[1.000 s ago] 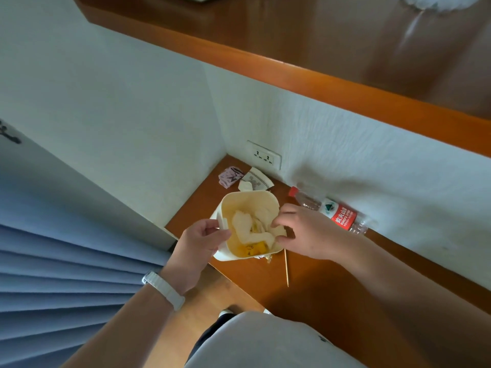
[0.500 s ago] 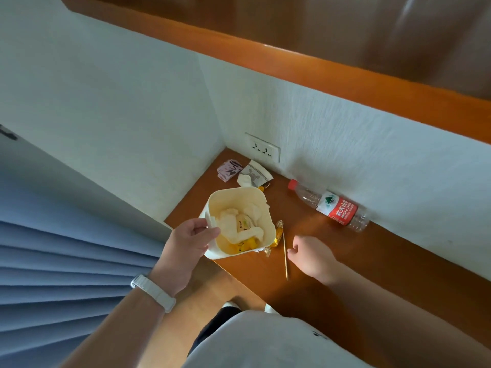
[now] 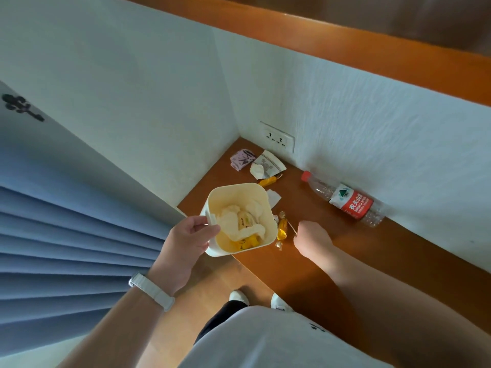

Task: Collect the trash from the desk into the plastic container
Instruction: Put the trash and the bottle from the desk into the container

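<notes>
Wood stick (image 3: 291, 226): light, stiff, v. thin; we pinch its end w/ right hand (image 3: 312, 236); left hand (image 3: 186, 243) grips container (image 3: 239, 193) rim.

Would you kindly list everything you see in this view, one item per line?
plastic container: 1, cream, at the front edge of the desk
tissue: some, white, inside the container
packet: 1, pink, far corner of the desk
crumpled paper: 1, white, beside the packet
candy wrappers: 2, yellow, one beside the container, one by the crumpled paper
paper scrap: 1, white, behind the container
wooden stick: 1, pale, right of the container
bottle: 1, clear with red cap and label, lying along the wall
socket: 1, white, on the wall
curtain: 1, blue, at left
left hand: grips the container's rim
right hand: pinches the stick
</notes>
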Tool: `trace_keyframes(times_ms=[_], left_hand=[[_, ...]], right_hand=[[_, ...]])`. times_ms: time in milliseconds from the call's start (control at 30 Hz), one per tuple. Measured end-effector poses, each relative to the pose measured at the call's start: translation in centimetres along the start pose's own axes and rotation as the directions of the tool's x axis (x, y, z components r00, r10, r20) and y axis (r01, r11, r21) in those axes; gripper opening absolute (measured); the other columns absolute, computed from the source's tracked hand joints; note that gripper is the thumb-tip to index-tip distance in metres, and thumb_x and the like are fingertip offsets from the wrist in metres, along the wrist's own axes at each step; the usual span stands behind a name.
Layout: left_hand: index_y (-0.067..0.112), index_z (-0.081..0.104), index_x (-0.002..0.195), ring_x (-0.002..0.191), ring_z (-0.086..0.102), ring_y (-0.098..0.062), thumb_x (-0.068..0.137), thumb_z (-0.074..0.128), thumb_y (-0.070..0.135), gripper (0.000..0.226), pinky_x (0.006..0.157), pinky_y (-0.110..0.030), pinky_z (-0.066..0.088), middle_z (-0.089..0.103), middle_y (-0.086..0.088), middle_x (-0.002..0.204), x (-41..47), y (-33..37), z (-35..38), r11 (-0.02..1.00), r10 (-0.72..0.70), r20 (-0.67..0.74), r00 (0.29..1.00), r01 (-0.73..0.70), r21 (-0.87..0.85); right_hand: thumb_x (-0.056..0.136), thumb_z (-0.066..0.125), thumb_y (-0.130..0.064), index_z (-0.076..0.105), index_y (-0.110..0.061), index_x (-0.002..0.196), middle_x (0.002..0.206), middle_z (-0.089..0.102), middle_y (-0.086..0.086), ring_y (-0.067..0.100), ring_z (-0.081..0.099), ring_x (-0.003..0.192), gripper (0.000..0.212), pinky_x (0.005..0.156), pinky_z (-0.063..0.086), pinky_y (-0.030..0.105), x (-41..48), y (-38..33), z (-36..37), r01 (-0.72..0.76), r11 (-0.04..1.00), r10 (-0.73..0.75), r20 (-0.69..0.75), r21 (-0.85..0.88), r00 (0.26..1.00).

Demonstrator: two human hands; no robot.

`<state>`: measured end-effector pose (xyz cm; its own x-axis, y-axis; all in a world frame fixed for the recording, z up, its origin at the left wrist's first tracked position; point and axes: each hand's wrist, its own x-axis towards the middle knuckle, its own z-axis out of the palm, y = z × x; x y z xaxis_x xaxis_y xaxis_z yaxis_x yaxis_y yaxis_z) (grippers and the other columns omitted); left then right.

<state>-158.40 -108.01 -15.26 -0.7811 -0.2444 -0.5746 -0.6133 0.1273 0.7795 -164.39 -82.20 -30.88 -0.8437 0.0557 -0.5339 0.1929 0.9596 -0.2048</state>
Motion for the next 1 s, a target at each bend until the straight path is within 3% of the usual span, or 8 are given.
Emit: trace_keyframes(times_ms=[233, 500, 600, 667, 733, 800, 900, 1000], left_hand=[[0.011, 0.069, 0.117, 0.108, 0.071, -0.03, 0.094, 0.071, 0.02, 0.024, 0.092, -0.034, 0.057, 0.076, -0.014, 0.111, -0.2, -0.6, 0.4, 1.0, -0.008, 0.003, 1.0, 0.008, -0.016], [0.01, 0.068, 0.116, 0.107, 0.071, -0.026, 0.094, 0.07, 0.018, 0.024, 0.085, -0.027, 0.055, 0.075, -0.013, 0.111, 0.0, -0.1, 1.5, 1.0, 0.014, 0.044, 0.999, -0.013, -0.024], [0.012, 0.069, 0.114, 0.109, 0.071, -0.028, 0.093, 0.072, 0.019, 0.023, 0.091, -0.031, 0.055, 0.076, -0.013, 0.111, 0.2, 0.0, 1.8, 0.999, 0.025, 0.06, 0.998, -0.023, -0.027], [0.012, 0.069, 0.115, 0.11, 0.07, -0.028, 0.092, 0.072, 0.019, 0.024, 0.095, -0.034, 0.055, 0.075, -0.013, 0.111, 0.3, 0.1, 2.0, 0.999, 0.033, 0.068, 0.997, -0.032, -0.018], [0.011, 0.068, 0.116, 0.111, 0.07, -0.027, 0.092, 0.072, 0.019, 0.025, 0.096, -0.034, 0.055, 0.075, -0.012, 0.112, 0.3, 0.2, 2.1, 0.999, 0.04, 0.077, 0.996, -0.039, -0.013], [0.011, 0.068, 0.116, 0.111, 0.07, -0.026, 0.093, 0.072, 0.019, 0.025, 0.096, -0.034, 0.055, 0.075, -0.012, 0.113, 0.3, 0.2, 2.2, 0.999, 0.045, 0.088, 0.995, -0.045, -0.004], [0.012, 0.068, 0.116, 0.112, 0.07, -0.025, 0.093, 0.071, 0.019, 0.024, 0.093, -0.031, 0.055, 0.076, -0.01, 0.113, 0.1, 0.3, 2.3, 0.999, 0.048, 0.106, 0.993, -0.049, 0.008], [0.013, 0.068, 0.115, 0.11, 0.071, -0.024, 0.094, 0.07, 0.019, 0.021, 0.086, -0.026, 0.055, 0.076, -0.009, 0.113, -0.2, 0.5, 2.5, 0.999, 0.052, 0.12, 0.991, -0.053, 0.011]], right_hand=[[0.096, 0.057, -0.031, 0.062, -0.012, 0.113, 0.101, 0.067, 0.003, 0.02, 0.066, 0.09, 0.026, 0.07, 0.051, 0.027, -0.8, 1.5, -0.7, -0.037, 0.999, 0.037, 0.003, 0.005, 0.999], [0.092, 0.06, -0.025, 0.058, -0.017, 0.107, 0.097, 0.069, 0.001, 0.015, 0.066, 0.079, 0.017, 0.066, 0.053, 0.023, -3.0, 3.0, -3.1, 0.097, 0.966, -0.068, -0.126, 0.241, 0.99], [0.091, 0.063, -0.022, 0.058, -0.023, 0.098, 0.09, 0.066, -0.003, 0.009, 0.064, 0.072, 0.008, 0.065, 0.055, 0.023, -4.8, 2.4, -6.3, 0.227, 0.9, -0.15, -0.225, 0.371, 0.963], [0.091, 0.064, -0.02, 0.058, -0.023, 0.091, 0.08, 0.063, -0.006, 0.006, 0.059, 0.061, 0.006, 0.056, 0.05, 0.021, -6.4, 1.7, -9.0, 0.33, 0.837, -0.179, -0.353, 0.436, 0.918], [0.09, 0.062, -0.018, 0.057, -0.023, 0.081, 0.066, 0.057, -0.006, 0.008, 0.051, 0.052, 0.012, 0.05, 0.044, 0.026, -8.0, 0.9, -11.6, 0.432, 0.752, -0.175, -0.481, 0.497, 0.859], [0.089, 0.063, -0.015, 0.055, -0.022, 0.077, 0.062, 0.058, 0.0, 0.014, 0.053, 0.053, 0.016, 0.054, 0.048, 0.034, -9.5, 0.0, -13.8, 0.523, 0.646, -0.148, -0.581, 0.555, 0.8], [0.088, 0.067, -0.016, 0.059, -0.019, 0.084, 0.072, 0.065, -0.002, 0.012, 0.063, 0.067, 0.009, 0.066, 0.056, 0.034, -10.4, -1.3, -14.9, 0.583, 0.549, -0.144, -0.62, 0.599, 0.771], [0.088, 0.067, -0.02, 0.062, -0.019, 0.089, 0.071, 0.064, -0.003, 0.01, 0.06, 0.066, 0.005, 0.068, 0.057, 0.037, -9.9, -2.3, -14.0, 0.573, 0.583, -0.195, -0.586, 0.576, 0.786]])
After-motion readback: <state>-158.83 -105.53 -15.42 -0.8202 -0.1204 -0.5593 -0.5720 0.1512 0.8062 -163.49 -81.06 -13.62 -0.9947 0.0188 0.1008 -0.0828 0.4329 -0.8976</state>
